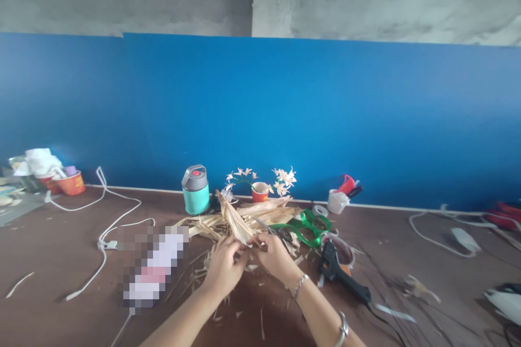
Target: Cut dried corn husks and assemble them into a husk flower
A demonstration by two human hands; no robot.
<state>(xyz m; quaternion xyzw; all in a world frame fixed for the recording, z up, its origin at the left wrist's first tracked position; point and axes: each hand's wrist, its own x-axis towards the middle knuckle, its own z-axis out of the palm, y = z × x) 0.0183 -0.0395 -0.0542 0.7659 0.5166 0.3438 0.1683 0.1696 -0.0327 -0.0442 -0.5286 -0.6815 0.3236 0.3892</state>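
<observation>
My left hand [228, 260] and my right hand [272, 256] meet at the middle of the table, fingers pinched close together. Between them they grip the lower end of a dried corn husk [236, 223], whose pale, pleated length points up and away to the left. More dried husks [268, 208] lie in a heap just behind, with thin shredded strips scattered around my hands. A pair of scissors [266, 226], partly hidden, rests on the heap by my right hand. My fingertips cover the exact spot being held.
A black glue gun [340, 274] and green ribbon [311, 227] lie to the right. Behind the husks stand a turquoise flask [196, 192] and a red cup [260, 192] beside husk-coloured flowers [286, 179]. A white cable [122, 221] crosses the left side. A blue partition [260, 108] closes off the back.
</observation>
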